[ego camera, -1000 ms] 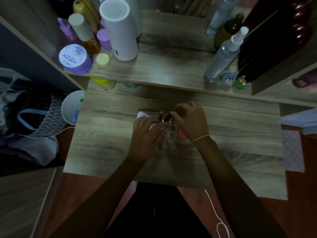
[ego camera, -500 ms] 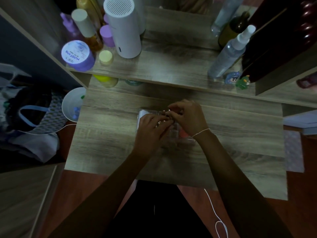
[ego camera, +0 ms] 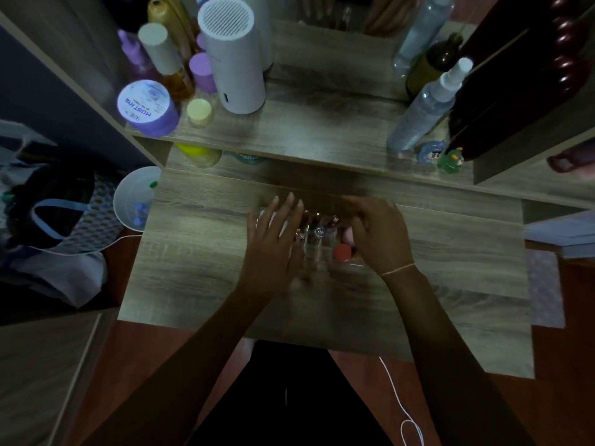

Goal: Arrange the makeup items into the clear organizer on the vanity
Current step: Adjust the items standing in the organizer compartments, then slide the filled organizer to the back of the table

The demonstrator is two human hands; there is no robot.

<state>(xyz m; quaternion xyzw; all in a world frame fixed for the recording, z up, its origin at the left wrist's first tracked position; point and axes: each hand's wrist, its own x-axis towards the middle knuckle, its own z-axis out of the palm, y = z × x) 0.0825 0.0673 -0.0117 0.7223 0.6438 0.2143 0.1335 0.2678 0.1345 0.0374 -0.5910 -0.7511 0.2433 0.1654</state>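
Observation:
The clear organizer [ego camera: 317,249] sits mid-vanity on the lower wooden surface, between my hands. Inside it I see small shiny-topped makeup items [ego camera: 318,232], a red round cap [ego camera: 342,251] and a pink item [ego camera: 348,235]. My left hand [ego camera: 273,239] lies over the organizer's left side, fingers stretched out and apart, holding nothing. Over its right side my right hand [ego camera: 378,236] has its fingers curled down toward the far edge; what they touch is hidden. The light is dim.
The raised shelf [ego camera: 306,130] behind carries a white cylinder device [ego camera: 235,59], a purple jar [ego camera: 146,107], several bottles, a spray bottle [ego camera: 425,107] and small figurines [ego camera: 450,160]. A white bowl [ego camera: 135,201] and a bag [ego camera: 48,207] sit to the left. A white cord [ego camera: 402,410] hangs near my lap.
My hands were pinched together over the organizer's middle; now they have parted. The left hand has opened flat, and the right has shifted to the right side.

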